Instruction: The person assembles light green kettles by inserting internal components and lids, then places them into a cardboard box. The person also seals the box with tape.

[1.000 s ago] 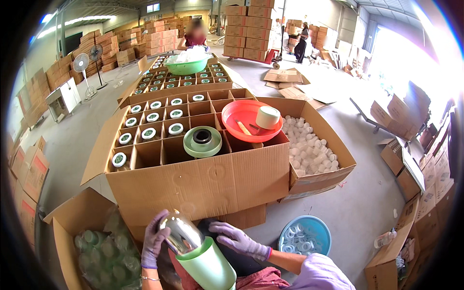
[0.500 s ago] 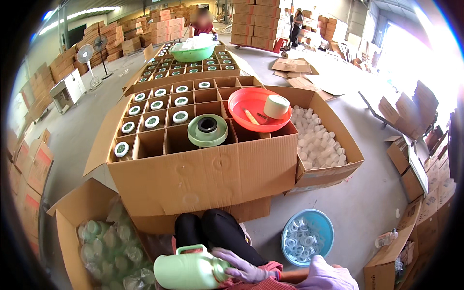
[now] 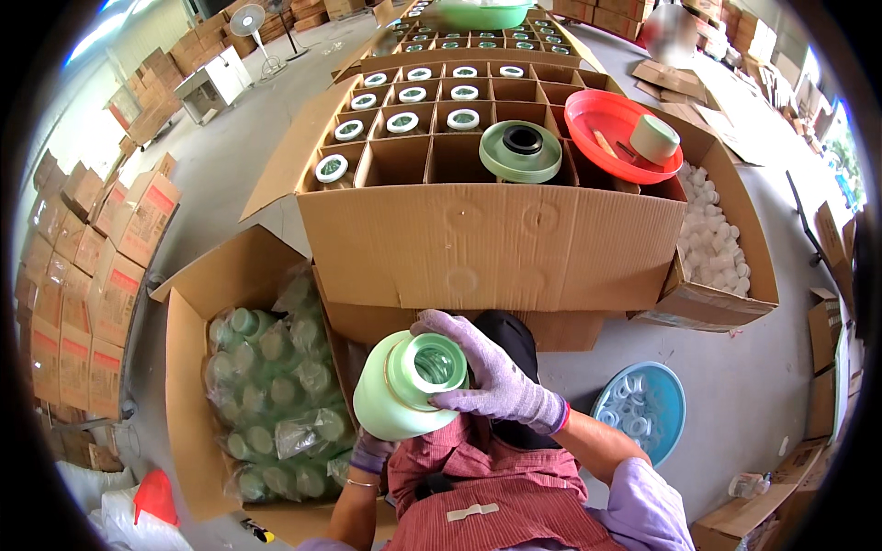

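Observation:
A pale green thermos jug (image 3: 390, 390) is held tilted above my lap, its open mouth turned up towards me and a ringed green inside showing. My right hand (image 3: 496, 381), in a purple knit glove, grips the jug at its neck, with the thumb and fingers on either side of the mouth. Under the jug's body is my gloved left hand (image 3: 372, 452), supporting it; most of its fingers are hidden behind the jug. Left of the jug, a cardboard box (image 3: 184, 395) holds several green bottle-shaped pieces (image 3: 276, 390) in clear plastic bags.
Ahead stands a divided carton (image 3: 496, 243) with several white-rimmed bottles. On it rest a green lid-like part with a black ring (image 3: 522, 151) and a red basin (image 3: 588, 110). White caps (image 3: 717, 243) fill a box at right; a blue basin (image 3: 675, 404) of clear rings sits below.
The jug has turned from lying sideways to mouth up. My left hand has come into view beneath it, and my right hand has shifted round its neck. The view has tilted down and leftward.

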The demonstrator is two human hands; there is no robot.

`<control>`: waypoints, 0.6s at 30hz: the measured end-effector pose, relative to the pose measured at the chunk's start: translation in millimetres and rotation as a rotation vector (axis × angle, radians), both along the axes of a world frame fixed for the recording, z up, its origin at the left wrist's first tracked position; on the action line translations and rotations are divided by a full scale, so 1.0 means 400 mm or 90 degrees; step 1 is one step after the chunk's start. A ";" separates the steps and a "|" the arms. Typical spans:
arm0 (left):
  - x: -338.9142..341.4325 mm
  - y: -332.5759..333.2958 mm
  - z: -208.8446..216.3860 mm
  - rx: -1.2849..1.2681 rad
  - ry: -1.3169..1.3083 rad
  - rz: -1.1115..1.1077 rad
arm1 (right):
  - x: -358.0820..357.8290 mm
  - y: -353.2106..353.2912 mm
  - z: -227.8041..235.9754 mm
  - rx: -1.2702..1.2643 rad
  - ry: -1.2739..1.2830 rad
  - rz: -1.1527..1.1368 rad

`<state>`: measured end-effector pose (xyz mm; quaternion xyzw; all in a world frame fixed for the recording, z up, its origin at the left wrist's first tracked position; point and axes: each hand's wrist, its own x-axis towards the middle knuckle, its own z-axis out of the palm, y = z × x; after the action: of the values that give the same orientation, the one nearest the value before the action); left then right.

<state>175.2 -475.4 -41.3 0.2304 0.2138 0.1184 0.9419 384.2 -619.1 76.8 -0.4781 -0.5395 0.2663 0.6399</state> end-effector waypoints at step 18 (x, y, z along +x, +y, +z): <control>0.281 -0.019 0.173 1.336 0.044 -0.544 | 0.163 -0.190 0.002 -0.307 -0.561 -0.189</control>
<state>287.7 -482.8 28.0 0.9637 -0.0617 -0.0987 0.2404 449.3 -694.9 77.5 -0.7500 -0.6073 0.0627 0.2547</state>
